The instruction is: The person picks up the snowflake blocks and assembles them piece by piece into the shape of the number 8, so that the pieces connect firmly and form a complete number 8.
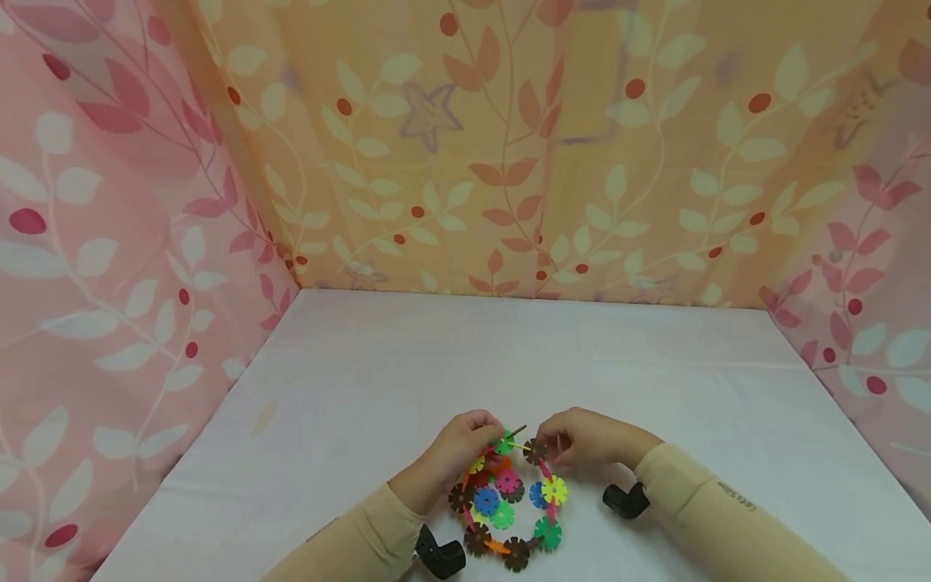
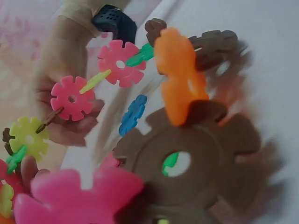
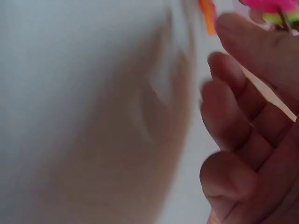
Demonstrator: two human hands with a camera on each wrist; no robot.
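A ring of linked, colourful plastic snowflake discs (image 1: 516,553) lies on the white table, with more linked discs (image 1: 486,501) inside it. At its far edge my left hand (image 1: 465,440) pinches a green disc (image 1: 504,442), and a thin brown disc stands edge-on beside it. My right hand (image 1: 592,438) is at the brown disc (image 1: 536,450) on the ring's far right, its thumb and forefinger seeming to pinch it. In the right wrist view the other fingers (image 3: 224,112) are curled loosely. A large brown disc (image 2: 210,140) and a pink disc (image 2: 74,196) fill the left wrist view's foreground.
The white table (image 1: 524,356) spreads beyond the hands. Floral cloth (image 1: 465,162) walls its back and both sides. Black wrist cameras (image 1: 440,554) sit on both wrists, close to the table.
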